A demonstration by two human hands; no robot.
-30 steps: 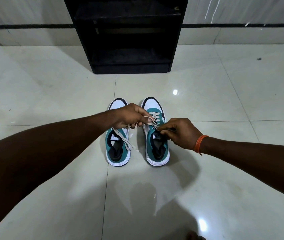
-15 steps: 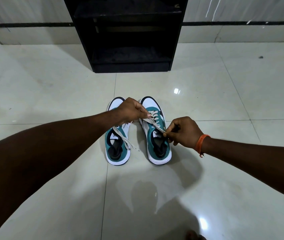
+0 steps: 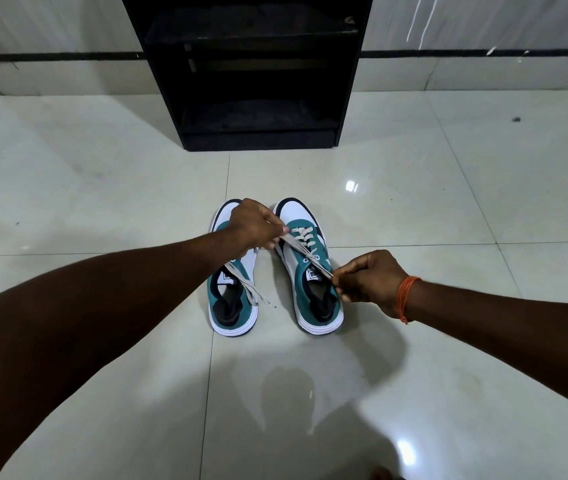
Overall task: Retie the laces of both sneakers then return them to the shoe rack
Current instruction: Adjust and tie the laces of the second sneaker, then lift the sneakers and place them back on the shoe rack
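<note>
Two teal-and-white sneakers sit side by side on the tiled floor (image 3: 414, 202), well short of the black shoe rack (image 3: 258, 81). The left hand (image 3: 253, 225) pinches one end of the right sneaker's lace (image 3: 305, 252) between thumb and fingers. The right hand (image 3: 367, 280) pinches the other end the same way. Between the two sets of fingertips the lace runs taut, slanting across the right sneaker (image 3: 310, 271). The lace looks flat, soft and limp (likely to slip through a loose pinch), so a hold close to its ends suits the tying. The left sneaker (image 3: 232, 299) lies under the left wrist, its lace (image 3: 249, 289) loose and trailing onto the floor. The shoes look light; the heel collar seems the easiest place to lift them.
</note>
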